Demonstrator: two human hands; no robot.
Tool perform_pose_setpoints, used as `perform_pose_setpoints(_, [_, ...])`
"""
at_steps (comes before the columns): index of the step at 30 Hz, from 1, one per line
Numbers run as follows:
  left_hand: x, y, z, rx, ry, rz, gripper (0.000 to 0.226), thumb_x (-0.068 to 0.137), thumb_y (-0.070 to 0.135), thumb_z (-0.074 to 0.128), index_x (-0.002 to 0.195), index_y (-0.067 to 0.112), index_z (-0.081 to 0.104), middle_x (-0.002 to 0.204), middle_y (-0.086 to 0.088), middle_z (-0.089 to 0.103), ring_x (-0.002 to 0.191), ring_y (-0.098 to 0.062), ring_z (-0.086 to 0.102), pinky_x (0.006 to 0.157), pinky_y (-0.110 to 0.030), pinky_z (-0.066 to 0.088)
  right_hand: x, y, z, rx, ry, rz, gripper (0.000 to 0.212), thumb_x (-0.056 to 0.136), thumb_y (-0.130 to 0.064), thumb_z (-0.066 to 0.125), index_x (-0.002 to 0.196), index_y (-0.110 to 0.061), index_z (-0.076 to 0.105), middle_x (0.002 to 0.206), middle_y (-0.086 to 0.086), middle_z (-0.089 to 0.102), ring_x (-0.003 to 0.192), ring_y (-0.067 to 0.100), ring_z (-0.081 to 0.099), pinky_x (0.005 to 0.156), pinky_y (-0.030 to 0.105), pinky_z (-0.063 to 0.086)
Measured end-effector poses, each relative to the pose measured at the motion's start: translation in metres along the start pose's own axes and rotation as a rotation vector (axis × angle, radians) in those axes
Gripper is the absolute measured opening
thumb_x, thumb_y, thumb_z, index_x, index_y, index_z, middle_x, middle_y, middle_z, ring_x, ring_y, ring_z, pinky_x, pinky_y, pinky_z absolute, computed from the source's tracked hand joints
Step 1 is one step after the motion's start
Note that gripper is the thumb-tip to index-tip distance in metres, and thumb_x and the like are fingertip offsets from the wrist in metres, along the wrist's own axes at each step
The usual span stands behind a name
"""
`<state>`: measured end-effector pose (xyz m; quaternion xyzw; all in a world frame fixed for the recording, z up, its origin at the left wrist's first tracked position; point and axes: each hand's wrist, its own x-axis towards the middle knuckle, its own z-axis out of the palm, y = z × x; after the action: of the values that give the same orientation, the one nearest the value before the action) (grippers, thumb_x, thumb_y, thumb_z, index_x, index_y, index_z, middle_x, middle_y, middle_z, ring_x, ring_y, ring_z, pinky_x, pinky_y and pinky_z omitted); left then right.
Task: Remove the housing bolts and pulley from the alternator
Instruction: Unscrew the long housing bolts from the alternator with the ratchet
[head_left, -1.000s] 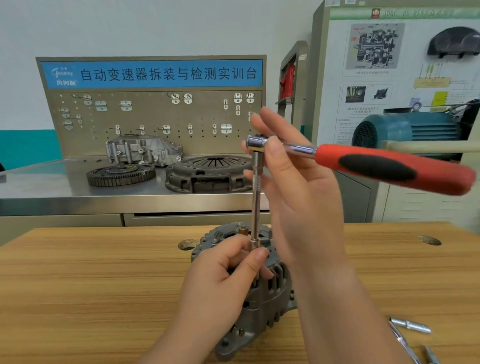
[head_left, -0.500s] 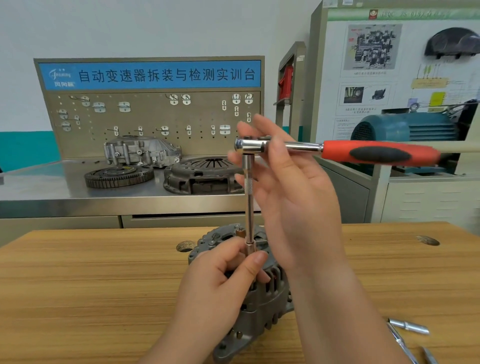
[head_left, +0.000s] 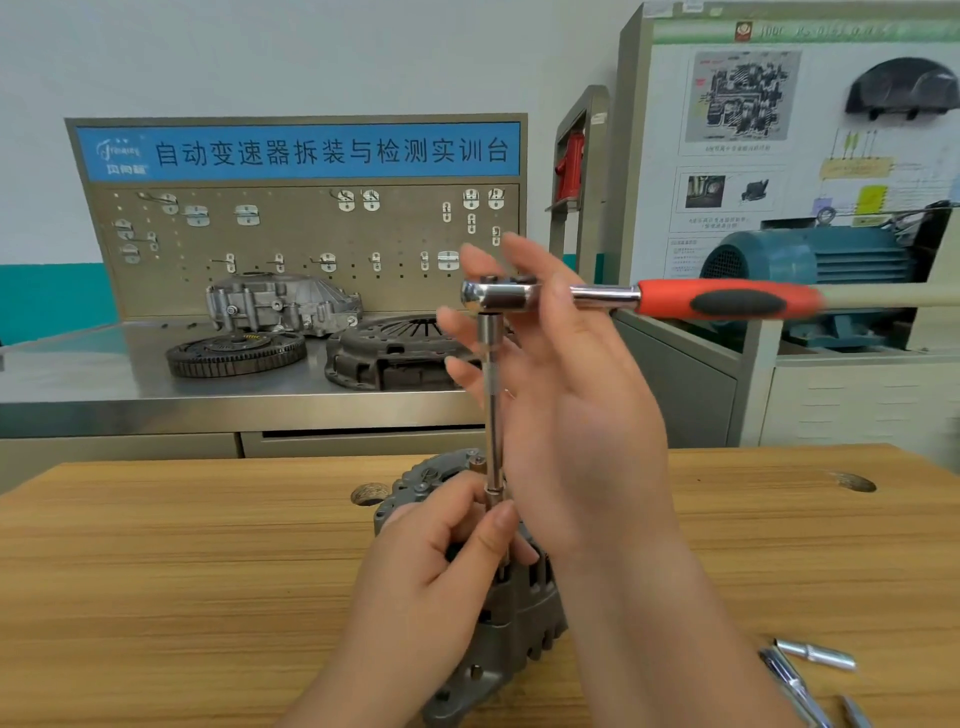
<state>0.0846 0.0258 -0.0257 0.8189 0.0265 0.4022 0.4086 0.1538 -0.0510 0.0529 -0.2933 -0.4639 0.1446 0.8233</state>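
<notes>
A grey alternator (head_left: 514, 618) stands on the wooden table (head_left: 156, 571). A ratchet wrench (head_left: 717, 299) with a red and black handle sits on top of a long vertical extension bar (head_left: 492, 410) that reaches down onto the alternator's top. My left hand (head_left: 441, 566) pinches the bar's lower end at the socket and rests on the housing. My right hand (head_left: 566, 395) is at the ratchet head, fingers spread and nearly straight, thumb across the neck. The bolt under the socket is hidden.
Loose metal tools (head_left: 815, 654) lie on the table at the lower right. A knot hole (head_left: 852, 480) marks the table's far right. Behind stands a steel bench with a flywheel (head_left: 234, 353), a clutch cover (head_left: 400, 353) and a pegboard (head_left: 301, 234). A teal motor (head_left: 810, 260) is at the right.
The ratchet handle has swung from pointing down and right to level. The whole wrench has shifted a little left and down in view. My left hand keeps its pinch.
</notes>
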Motion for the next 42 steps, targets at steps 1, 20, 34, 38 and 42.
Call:
perform_pose_setpoints(1, [0.0000,0.0000,-0.0004,-0.004,-0.021,0.009,0.030,0.083,0.059,0.041,0.087,0.037,0.061,0.070,0.022,0.066,0.064,-0.005,0.058,0.066,-0.019,0.039,0.0009,-0.0012,-0.0012,0.061,-0.013,0.046,0.029,0.092,-0.039,0.045,0.109,-0.024,0.063,0.107,-0.003,0.073,0.091,0.016,0.067,0.081,0.030,0.050])
perform_pose_setpoints(20, [-0.0024,0.0031,0.0004,0.024,-0.009,-0.062,0.031,0.084,0.051,0.046,0.081,0.025,0.062,0.070,0.022,0.069,0.071,-0.004,0.060,0.072,-0.033,0.039,0.0023,-0.0022,-0.0037,0.041,0.032,0.022,0.030,0.087,-0.039,0.055,0.110,-0.025,0.067,0.105,-0.003,0.073,0.086,0.016,0.067,0.078,0.029,0.053])
perform_pose_setpoints(34, [-0.0002,0.0042,-0.0009,-0.041,-0.064,-0.069,0.040,0.078,0.059,0.043,0.087,0.025,0.062,0.071,0.015,0.071,0.069,-0.008,0.064,0.073,-0.035,0.046,0.0026,-0.0026,-0.0040,-0.008,0.020,0.030,0.031,0.089,-0.040,0.052,0.113,-0.025,0.064,0.108,-0.003,0.073,0.091,0.018,0.067,0.085,0.033,0.050])
perform_pose_setpoints(38, [0.0005,0.0025,0.0008,0.007,-0.044,-0.093,0.037,0.082,0.053,0.048,0.089,0.020,0.063,0.072,0.016,0.072,0.075,-0.007,0.067,0.083,-0.042,0.050,0.0011,-0.0030,-0.0051,-0.149,0.086,-0.103,0.022,0.089,-0.025,0.054,0.102,-0.031,0.071,0.110,-0.007,0.072,0.103,0.021,0.067,0.093,0.036,0.051])
perform_pose_setpoints(42, [-0.0015,0.0020,0.0001,-0.054,-0.073,-0.056,0.035,0.083,0.061,0.041,0.105,0.043,0.061,0.081,0.018,0.072,0.076,-0.008,0.065,0.083,-0.039,0.046,0.0020,-0.0036,-0.0042,0.034,0.021,0.012,0.027,0.092,-0.036,0.048,0.108,-0.018,0.063,0.105,0.002,0.074,0.082,0.022,0.070,0.078,0.028,0.054])
